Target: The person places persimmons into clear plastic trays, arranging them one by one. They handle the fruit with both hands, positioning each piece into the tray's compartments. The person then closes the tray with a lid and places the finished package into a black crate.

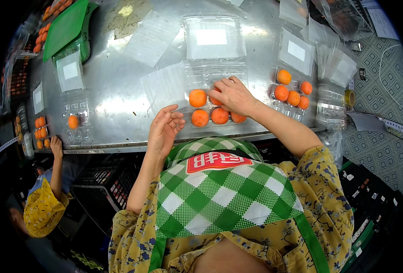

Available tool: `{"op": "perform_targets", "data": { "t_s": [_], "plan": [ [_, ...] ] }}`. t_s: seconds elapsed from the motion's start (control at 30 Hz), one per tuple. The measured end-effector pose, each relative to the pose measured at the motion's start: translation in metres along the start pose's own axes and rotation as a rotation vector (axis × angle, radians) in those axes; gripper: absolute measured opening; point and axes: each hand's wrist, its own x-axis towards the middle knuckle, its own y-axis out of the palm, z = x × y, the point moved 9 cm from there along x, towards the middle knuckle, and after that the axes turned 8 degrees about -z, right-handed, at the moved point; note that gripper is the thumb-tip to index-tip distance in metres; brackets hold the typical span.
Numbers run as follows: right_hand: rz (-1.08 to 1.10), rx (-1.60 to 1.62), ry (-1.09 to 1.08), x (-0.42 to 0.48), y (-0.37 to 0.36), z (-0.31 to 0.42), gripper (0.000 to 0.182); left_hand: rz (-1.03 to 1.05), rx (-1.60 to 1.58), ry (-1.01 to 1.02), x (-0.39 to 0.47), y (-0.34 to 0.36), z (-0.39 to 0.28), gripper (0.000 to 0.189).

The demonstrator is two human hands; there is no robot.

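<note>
My right hand [234, 95] grips an orange persimmon [215, 97] in the upper row of a clear plastic tray [201, 75] at the centre, its fingers curled over the fruit. Beside it lies another persimmon [197, 98], with more in the row nearer me, one partly beneath my wrist. My left hand [165, 128] hovers left of this tray near the table edge, fingers apart and holding nothing. Behind the fruit, the tray's raised lid holds a white foam sheet [215, 50] bearing a white label [211, 37].
A second tray [287, 108] with several persimmons lies right, beside stacked clear trays [330, 105]. Left is a tray with one persimmon [73, 121]; farther left, a co-worker's hand [56, 146] touches another filled tray. A green crate [66, 30] stands back left; a black crate [102, 191] is below the table.
</note>
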Motion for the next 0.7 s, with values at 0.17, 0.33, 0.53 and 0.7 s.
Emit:
{"op": "perform_targets", "data": {
  "t_s": [0.17, 0.33, 0.53, 0.7],
  "plan": [
    [0.011, 0.067, 0.023, 0.002, 0.003, -0.002, 0.027, 0.027, 0.029, -0.008, -0.002, 0.006, -0.002, 0.038],
    [-0.017, 0.275, 0.124, 0.002, -0.017, -0.011, 0.04, 0.048, 0.051, -0.002, -0.003, 0.009, -0.004, 0.038],
    [-0.028, 1.105, 0.49, -0.008, -0.039, -0.026, 0.049, 0.134, 0.286, 0.187, -0.008, 0.03, -0.021, 0.043],
    [0.164, 2.007, 0.852, -0.015, -0.036, 0.018, 0.055, 0.227, 0.708, 0.607, -0.033, 0.084, -0.051, 0.065]
  ]
}}
